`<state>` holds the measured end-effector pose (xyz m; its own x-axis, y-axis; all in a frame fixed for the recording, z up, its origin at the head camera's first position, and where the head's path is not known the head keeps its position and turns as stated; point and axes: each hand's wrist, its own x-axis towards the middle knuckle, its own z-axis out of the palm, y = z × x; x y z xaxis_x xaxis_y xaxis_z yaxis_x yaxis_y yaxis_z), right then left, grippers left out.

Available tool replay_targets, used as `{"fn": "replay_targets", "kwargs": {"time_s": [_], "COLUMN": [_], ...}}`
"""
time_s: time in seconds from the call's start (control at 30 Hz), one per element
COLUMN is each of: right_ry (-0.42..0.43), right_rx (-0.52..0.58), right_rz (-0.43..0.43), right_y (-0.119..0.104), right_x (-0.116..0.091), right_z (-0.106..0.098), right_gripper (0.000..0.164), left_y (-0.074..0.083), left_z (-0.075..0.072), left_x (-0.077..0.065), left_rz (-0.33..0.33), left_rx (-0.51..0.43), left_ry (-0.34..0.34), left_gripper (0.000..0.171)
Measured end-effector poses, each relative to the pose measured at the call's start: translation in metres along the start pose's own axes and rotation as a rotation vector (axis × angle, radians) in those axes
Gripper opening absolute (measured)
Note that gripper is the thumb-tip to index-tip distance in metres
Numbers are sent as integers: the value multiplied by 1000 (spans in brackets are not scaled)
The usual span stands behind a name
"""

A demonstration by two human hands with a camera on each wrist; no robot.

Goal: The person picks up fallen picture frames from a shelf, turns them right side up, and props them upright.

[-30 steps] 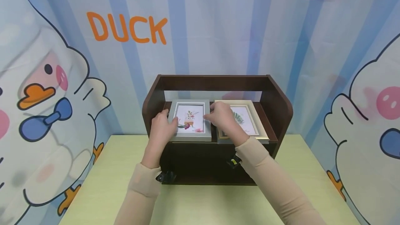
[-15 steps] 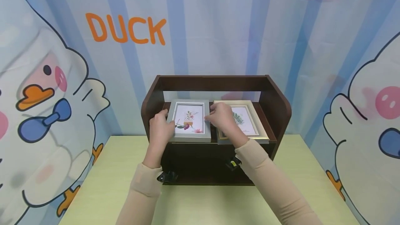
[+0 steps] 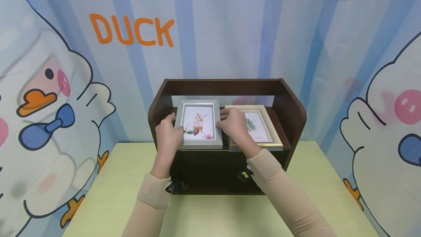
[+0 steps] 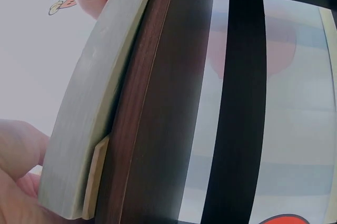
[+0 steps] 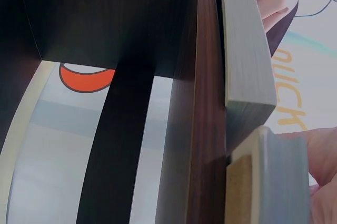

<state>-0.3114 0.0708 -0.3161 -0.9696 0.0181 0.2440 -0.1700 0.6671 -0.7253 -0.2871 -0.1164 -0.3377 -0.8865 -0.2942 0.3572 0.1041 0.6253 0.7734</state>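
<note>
A silver-grey picture frame with a potted-plant print lies face up on the top shelf of a dark brown rack, its far edge slightly raised. My left hand grips its left side, thumb on the front border. On the opposite side, my right hand pinches the right border, thumb on the front. In the left wrist view the frame's side sits close along the shelf edge. Fingers behind the frame are partly hidden.
A gold-and-cream picture frame with a leaf print lies to the right, partly under my right wrist. The rack's side panels rise at both ends. It stands on a pale yellow-green table before a duck-print curtain.
The far edge of the silver-grey frame has lifted a little, tilting it towards me. Both hands keep their places at its sides; the other frame has not moved.
</note>
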Motion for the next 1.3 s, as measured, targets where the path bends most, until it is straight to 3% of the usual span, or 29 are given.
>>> {"fn": "replay_targets", "kwargs": {"time_s": [0.3, 0.8, 1.13, 1.3], "right_ry": [50, 13, -80, -84], "right_rx": [-13, 176, 278, 297], "right_rz": [-70, 22, 83, 96], "right_y": [-1, 5, 7, 8], "right_x": [-5, -1, -1, 1], "right_z": [3, -5, -13, -14], "right_gripper": [42, 56, 56, 54], "left_y": [0, -2, 2, 2], "left_z": [2, 6, 1, -1], "left_x": [-4, -10, -12, -12], "left_rz": [40, 82, 55, 52], "left_rx": [-32, -133, -194, -230], "left_ry": [56, 153, 113, 97], "left_gripper": [49, 51, 54, 54]}}
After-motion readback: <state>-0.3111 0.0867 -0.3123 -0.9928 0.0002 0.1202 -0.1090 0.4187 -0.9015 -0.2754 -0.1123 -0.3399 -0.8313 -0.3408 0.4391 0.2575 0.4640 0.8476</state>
